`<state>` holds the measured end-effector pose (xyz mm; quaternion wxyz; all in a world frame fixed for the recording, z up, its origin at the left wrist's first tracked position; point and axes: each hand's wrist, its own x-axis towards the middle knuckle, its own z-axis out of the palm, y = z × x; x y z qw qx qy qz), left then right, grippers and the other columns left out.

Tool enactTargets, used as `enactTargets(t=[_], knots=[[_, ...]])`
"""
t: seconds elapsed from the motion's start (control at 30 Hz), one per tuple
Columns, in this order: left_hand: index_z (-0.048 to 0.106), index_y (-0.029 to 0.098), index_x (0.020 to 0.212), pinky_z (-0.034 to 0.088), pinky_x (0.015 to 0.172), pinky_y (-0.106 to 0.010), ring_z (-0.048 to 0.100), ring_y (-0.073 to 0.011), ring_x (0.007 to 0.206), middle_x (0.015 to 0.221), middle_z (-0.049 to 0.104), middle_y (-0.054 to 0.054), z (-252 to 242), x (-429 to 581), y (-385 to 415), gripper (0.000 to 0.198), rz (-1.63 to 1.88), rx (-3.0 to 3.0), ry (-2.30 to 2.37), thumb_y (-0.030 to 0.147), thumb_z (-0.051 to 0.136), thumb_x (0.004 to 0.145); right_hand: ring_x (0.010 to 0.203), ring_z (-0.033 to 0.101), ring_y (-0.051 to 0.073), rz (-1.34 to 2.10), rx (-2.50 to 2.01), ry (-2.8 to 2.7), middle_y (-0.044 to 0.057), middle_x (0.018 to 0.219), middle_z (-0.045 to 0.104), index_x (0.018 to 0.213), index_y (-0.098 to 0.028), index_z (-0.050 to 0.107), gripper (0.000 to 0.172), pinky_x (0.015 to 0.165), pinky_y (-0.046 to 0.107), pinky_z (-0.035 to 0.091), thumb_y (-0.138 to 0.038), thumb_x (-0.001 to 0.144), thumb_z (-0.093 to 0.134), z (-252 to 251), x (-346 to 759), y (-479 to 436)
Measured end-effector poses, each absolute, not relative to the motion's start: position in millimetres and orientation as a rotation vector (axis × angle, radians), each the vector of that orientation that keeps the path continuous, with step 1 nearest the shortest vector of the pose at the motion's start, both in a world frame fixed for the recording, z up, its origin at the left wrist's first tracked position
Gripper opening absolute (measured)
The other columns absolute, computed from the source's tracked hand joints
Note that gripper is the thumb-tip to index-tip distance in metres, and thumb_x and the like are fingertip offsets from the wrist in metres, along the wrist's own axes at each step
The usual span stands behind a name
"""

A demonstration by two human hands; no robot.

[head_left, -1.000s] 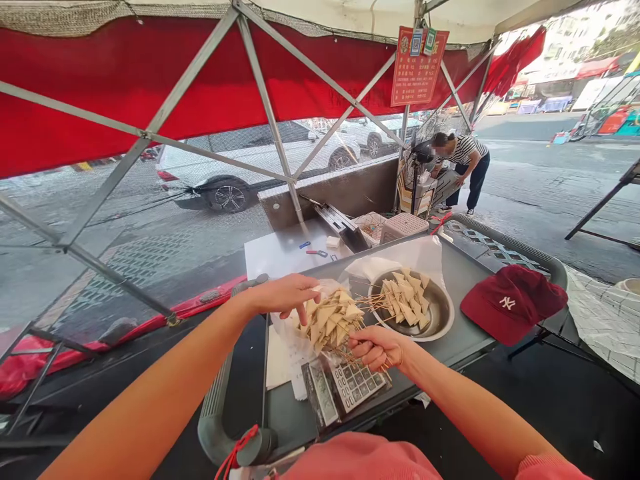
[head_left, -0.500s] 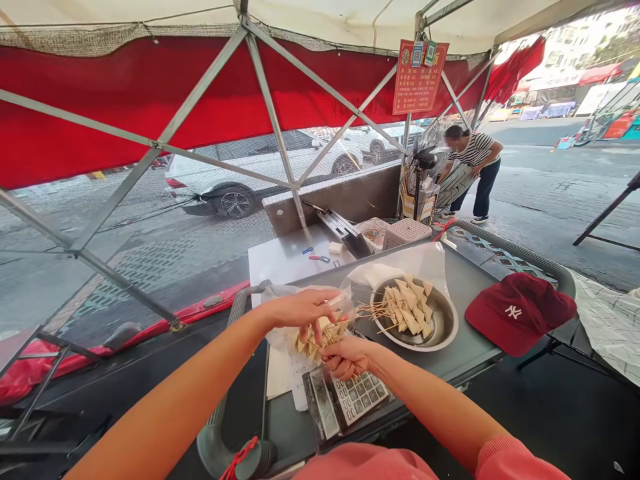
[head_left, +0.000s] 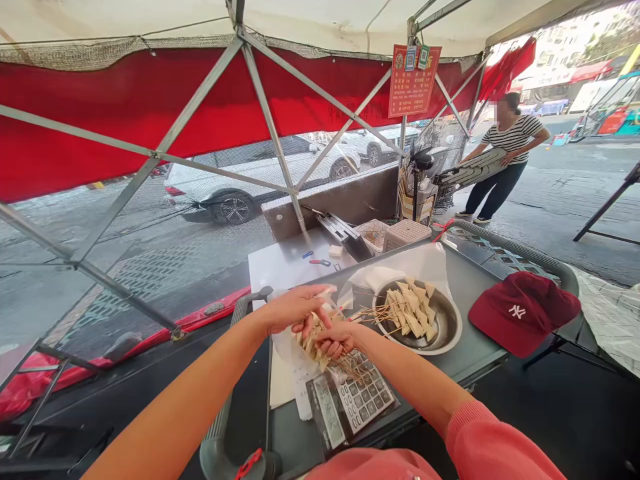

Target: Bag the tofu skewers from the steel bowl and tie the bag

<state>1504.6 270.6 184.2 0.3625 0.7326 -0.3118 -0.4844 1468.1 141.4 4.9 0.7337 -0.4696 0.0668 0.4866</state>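
Observation:
Over a clear plastic bag point(head_left: 286, 347) of triangular tofu skewers point(head_left: 311, 341), my left hand point(head_left: 300, 310) has its thumb and forefinger apart, the other fingers bent. Its forefinger reaches close to my right hand point(head_left: 334, 339); whether they touch I cannot tell. My right hand is closed at the stick side of the bagged skewers, apparently around a skewer, partly hidden by its own fingers. Bare sticks point(head_left: 354, 367) fan out below it, over a large-keyed calculator point(head_left: 367, 393). To the right, a steel bowl point(head_left: 453, 327) holds more tofu skewers point(head_left: 411, 307), their sticks pointing left.
A maroon cap point(head_left: 520, 313) lies on the right of the grey table point(head_left: 475, 363). Behind are a white board point(head_left: 275, 263) with a red-handled cutter point(head_left: 320, 262), a basket point(head_left: 373, 230) and a plastic stool point(head_left: 407, 232). A person point(head_left: 510, 143) carries a folded panel point(head_left: 473, 167).
My left hand has come lower and its fingers have drawn in towards my right hand. My right hand has shifted slightly up and left. The person behind has straightened and lifted the panel.

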Motion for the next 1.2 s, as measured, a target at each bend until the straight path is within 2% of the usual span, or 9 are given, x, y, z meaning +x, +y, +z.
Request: enactTargets(t=[0.13, 0.23, 0.4, 0.47, 0.57, 0.67, 1.0, 1.1, 1.2], knots=[[0.035, 0.018, 0.138, 0.014, 0.036, -0.017, 0.041, -0.004, 0.036, 0.084, 0.068, -0.009, 189, 1514, 275, 0.046, -1.175, 1.935, -0.658, 0.034, 0.037, 0.094, 0.037, 0.036, 0.005, 1.021, -1.182, 0.322, -0.005, 0.047, 0.04, 0.073, -0.014, 0.049, 0.037, 0.037, 0.014, 0.032, -0.032, 0.097, 0.029, 16, 1465, 145], [0.034, 0.016, 0.137, 0.014, 0.036, -0.017, 0.042, -0.0045, 0.038, 0.086, 0.067, -0.01, 188, 1518, 280, 0.049, -1.197, 1.922, -0.669, 0.038, 0.04, 0.093, 0.047, 0.05, 0.013, 0.773, -1.636, 0.349, 0.0, 0.051, 0.048, 0.072, -0.016, 0.05, 0.03, 0.046, 0.024, 0.044, -0.036, 0.093, 0.041, 34, 1449, 143], [0.036, 0.017, 0.133, 0.013, 0.036, -0.017, 0.039, -0.0036, 0.037, 0.09, 0.067, -0.011, 185, 1519, 283, 0.059, -1.202, 1.897, -0.658, 0.053, 0.048, 0.087, 0.09, 0.06, 0.029, 0.106, -2.199, 0.497, 0.01, 0.072, 0.058, 0.074, -0.018, 0.052, 0.031, 0.078, 0.041, 0.047, -0.048, 0.081, 0.058, 57, 1380, 113], [0.036, 0.017, 0.132, 0.012, 0.037, -0.017, 0.039, -0.0035, 0.037, 0.09, 0.067, -0.01, 185, 1519, 283, 0.065, -1.209, 1.881, -0.661, 0.058, 0.052, 0.083, 0.09, 0.061, 0.027, -0.053, -1.951, 0.611, 0.011, 0.082, 0.061, 0.079, -0.018, 0.055, 0.033, 0.084, 0.042, 0.046, -0.05, 0.085, 0.052, 55, 1341, 94], [0.036, 0.017, 0.131, 0.011, 0.037, -0.018, 0.038, -0.0037, 0.037, 0.087, 0.067, -0.009, 184, 1518, 279, 0.074, -1.235, 1.859, -0.677, 0.063, 0.056, 0.077, 0.088, 0.065, 0.021, 0.046, -1.095, 0.735, 0.014, 0.098, 0.063, 0.091, -0.014, 0.056, 0.036, 0.085, 0.037, 0.048, -0.047, 0.091, 0.041, 37, 1295, 74], [0.037, 0.015, 0.129, 0.01, 0.038, -0.019, 0.037, -0.0035, 0.037, 0.083, 0.067, -0.009, 183, 1516, 273, 0.08, -1.272, 1.834, -0.704, 0.067, 0.058, 0.072, 0.102, 0.062, 0.02, 0.082, -0.621, 0.775, 0.019, 0.116, 0.059, 0.099, -0.008, 0.056, 0.043, 0.09, 0.031, 0.048, -0.047, 0.092, 0.039, 16, 1285, 74], [0.039, 0.014, 0.119, 0.01, 0.039, -0.021, 0.036, -0.0035, 0.037, 0.086, 0.068, -0.01, 182, 1515, 267, 0.074, -1.305, 1.857, -0.774, 0.069, 0.056, 0.073, 0.124, 0.049, 0.015, -0.111, -0.407, 0.656, 0.02, 0.142, 0.038, 0.097, -0.013, 0.051, 0.049, 0.095, 0.026, 0.046, -0.049, 0.094, 0.018, -2, 1383, 93], [0.04, 0.014, 0.114, 0.008, 0.04, -0.022, 0.035, -0.0029, 0.036, 0.087, 0.068, -0.011, 180, 1514, 269, 0.069, -1.308, 1.849, -0.782, 0.068, 0.055, 0.074, 0.124, 0.048, 0.015, -0.132, -0.398, 0.599, 0.017, 0.139, 0.042, 0.096, -0.014, 0.052, 0.052, 0.091, 0.028, 0.048, -0.051, 0.094, 0.015, -1, 1398, 87], [0.04, 0.013, 0.115, 0.008, 0.04, -0.022, 0.034, -0.0026, 0.036, 0.088, 0.068, -0.012, 179, 1514, 271, 0.07, -1.303, 1.841, -0.78, 0.068, 0.055, 0.074, 0.111, 0.057, 0.017, -0.097, -0.441, 0.634, 0.018, 0.126, 0.052, 0.098, -0.013, 0.051, 0.039, 0.085, 0.031, 0.051, -0.044, 0.095, 0.027, 3, 1403, 82]])
